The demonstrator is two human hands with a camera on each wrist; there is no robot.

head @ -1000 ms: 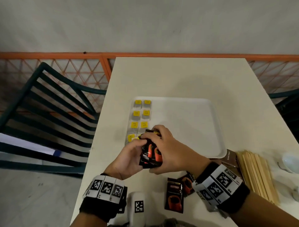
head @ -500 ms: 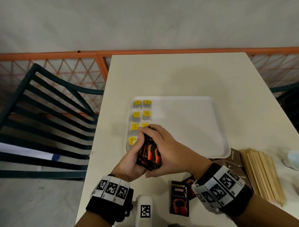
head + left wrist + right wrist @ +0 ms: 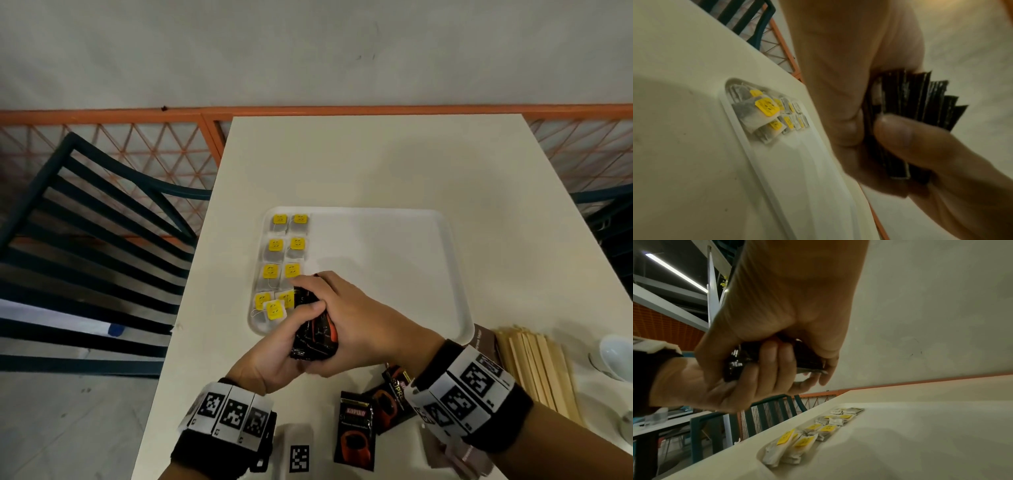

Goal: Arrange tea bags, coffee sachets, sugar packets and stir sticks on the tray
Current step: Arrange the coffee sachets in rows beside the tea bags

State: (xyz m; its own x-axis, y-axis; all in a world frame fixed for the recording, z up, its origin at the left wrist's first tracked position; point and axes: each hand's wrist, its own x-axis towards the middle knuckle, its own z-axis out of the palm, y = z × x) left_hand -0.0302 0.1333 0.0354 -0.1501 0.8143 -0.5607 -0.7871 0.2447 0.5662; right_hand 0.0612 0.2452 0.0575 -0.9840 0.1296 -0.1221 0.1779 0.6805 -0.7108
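Observation:
A white tray (image 3: 394, 274) lies mid-table with several yellow-tagged tea bags (image 3: 286, 246) in two columns along its left side. Above its near left corner both hands hold one stack of black and orange coffee sachets (image 3: 317, 337). My left hand (image 3: 274, 353) grips the stack from below, thumb across its edge (image 3: 896, 134). My right hand (image 3: 346, 315) wraps over the top, fingers curled round it (image 3: 777, 358). More coffee sachets (image 3: 356, 431) lie on the table near me. Wooden stir sticks (image 3: 534, 366) lie right of the tray.
A brown packet (image 3: 483, 339) lies between tray and sticks. White crockery (image 3: 616, 356) sits at the right table edge. A white marker block (image 3: 298, 452) stands at the near edge. Dark green chairs (image 3: 85, 246) flank the table; an orange fence (image 3: 137, 154) runs behind.
Both hands with the sachet stack have shifted slightly toward the tray's near left corner, and the stack has turned more upright in the grip. The view has tilted a little.

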